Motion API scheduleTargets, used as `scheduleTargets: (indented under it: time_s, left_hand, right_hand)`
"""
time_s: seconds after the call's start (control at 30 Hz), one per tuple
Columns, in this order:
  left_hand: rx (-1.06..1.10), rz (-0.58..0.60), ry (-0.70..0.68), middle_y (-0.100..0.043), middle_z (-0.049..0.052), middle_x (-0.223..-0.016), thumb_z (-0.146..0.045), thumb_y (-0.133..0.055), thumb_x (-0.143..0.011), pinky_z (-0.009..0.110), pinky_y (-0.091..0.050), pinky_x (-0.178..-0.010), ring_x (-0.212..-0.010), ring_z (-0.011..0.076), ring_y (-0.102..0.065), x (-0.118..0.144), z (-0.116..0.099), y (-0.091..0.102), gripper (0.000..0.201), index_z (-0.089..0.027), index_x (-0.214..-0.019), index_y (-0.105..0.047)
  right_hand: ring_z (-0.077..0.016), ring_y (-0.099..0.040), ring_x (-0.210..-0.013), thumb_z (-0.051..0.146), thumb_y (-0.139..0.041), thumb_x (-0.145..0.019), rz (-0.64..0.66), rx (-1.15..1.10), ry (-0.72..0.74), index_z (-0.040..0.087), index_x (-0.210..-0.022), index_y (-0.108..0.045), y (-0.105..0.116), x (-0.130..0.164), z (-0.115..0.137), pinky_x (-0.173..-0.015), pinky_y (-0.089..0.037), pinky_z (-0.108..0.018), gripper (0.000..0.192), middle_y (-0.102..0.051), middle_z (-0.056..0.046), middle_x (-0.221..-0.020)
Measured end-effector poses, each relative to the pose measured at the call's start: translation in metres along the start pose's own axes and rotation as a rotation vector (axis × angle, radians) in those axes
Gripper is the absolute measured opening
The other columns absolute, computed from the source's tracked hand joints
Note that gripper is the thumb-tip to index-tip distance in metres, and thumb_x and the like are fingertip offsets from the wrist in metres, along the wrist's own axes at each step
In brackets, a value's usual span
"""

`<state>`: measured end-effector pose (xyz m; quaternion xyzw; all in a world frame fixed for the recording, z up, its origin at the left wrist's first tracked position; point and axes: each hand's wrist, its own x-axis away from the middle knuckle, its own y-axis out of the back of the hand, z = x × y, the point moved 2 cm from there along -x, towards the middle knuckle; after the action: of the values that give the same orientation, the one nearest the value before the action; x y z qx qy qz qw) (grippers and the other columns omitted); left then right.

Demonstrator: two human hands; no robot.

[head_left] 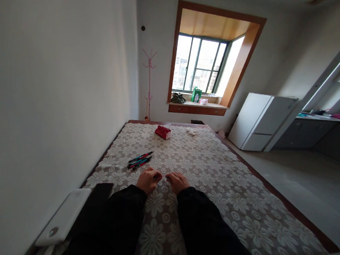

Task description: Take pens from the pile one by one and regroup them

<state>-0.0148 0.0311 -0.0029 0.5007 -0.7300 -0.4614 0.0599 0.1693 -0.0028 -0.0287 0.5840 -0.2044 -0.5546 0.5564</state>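
Over the middle of the table, my left hand (149, 180) and my right hand (178, 182) face each other, fingertips a small gap apart. Both have their fingers closed in a pinch. Between the fingertips there may be something small and pale, too fine to name. A loose bunch of pens (139, 161), black with teal and red parts, lies on the cloth just beyond my left hand.
The flowered tablecloth (228, 210) covers a long table along the left wall. A red tissue pack (163, 132) and a small white item (191, 132) lie at the far end. Near left are a white power bank (64, 215) and a flat black object (101, 195).
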Motion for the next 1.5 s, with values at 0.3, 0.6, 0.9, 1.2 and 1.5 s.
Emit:
scheduleTargets:
  time_s: [0.3,0.6,0.9,1.2,1.5]
  left_hand:
    - [-0.008,0.052,-0.037,-0.071,0.003,-0.088,-0.026,-0.060,-0.081,0.031,-0.044,-0.085,-0.092,0.0198,-0.057,-0.0018,0.0006,-0.0010,0.019,-0.024,-0.094,-0.073]
    - [-0.047,0.028,-0.026,-0.070,0.003,-0.082,-0.020,-0.057,-0.079,0.030,-0.042,-0.081,-0.089,0.0191,-0.057,-0.0017,-0.0039,0.0024,0.015,-0.022,-0.085,-0.071]
    - [-0.048,0.074,-0.049,-0.069,0.003,-0.084,-0.016,-0.057,-0.077,0.030,-0.041,-0.082,-0.088,0.0187,-0.057,-0.0010,-0.0039,0.0007,0.016,-0.022,-0.085,-0.069]
    - [-0.050,0.097,-0.069,-0.070,0.004,-0.084,-0.023,-0.055,-0.081,0.029,-0.043,-0.080,-0.087,0.0188,-0.057,-0.0014,-0.0014,-0.0021,0.019,-0.024,-0.090,-0.072]
    - [-0.097,0.020,-0.047,-0.069,0.003,-0.078,-0.024,-0.054,-0.082,0.030,-0.043,-0.076,-0.081,0.0184,-0.058,0.0001,-0.0062,0.0014,0.018,-0.022,-0.082,-0.072]
  right_hand:
    - [-0.0185,-0.060,-0.093,0.022,-0.054,-0.087,0.002,-0.051,-0.078,0.023,-0.100,-0.061,0.0043,-0.0010,0.0020,-0.085,-0.041,-0.031,0.015,-0.068,-0.003,-0.098]
    - [-0.0187,-0.058,-0.087,0.022,-0.058,-0.082,-0.043,0.009,-0.138,0.021,-0.094,-0.059,0.0057,-0.0001,-0.0025,-0.084,-0.038,-0.031,0.012,-0.067,-0.004,-0.089]
    - [-0.0174,-0.059,-0.085,0.021,-0.058,-0.085,-0.008,0.031,-0.009,0.022,-0.094,-0.060,0.0010,-0.0002,-0.0021,-0.078,-0.040,-0.028,0.010,-0.067,-0.003,-0.088]
    - [-0.0169,-0.057,-0.084,0.020,-0.056,-0.086,-0.030,0.099,0.081,0.020,-0.095,-0.059,0.0011,-0.0002,-0.0007,-0.076,-0.039,-0.027,0.009,-0.066,-0.003,-0.086]
    - [-0.0177,-0.057,-0.089,0.020,-0.054,-0.088,-0.011,0.087,0.064,0.022,-0.097,-0.059,0.0033,-0.0010,0.0039,-0.080,-0.040,-0.028,0.011,-0.066,-0.004,-0.090]
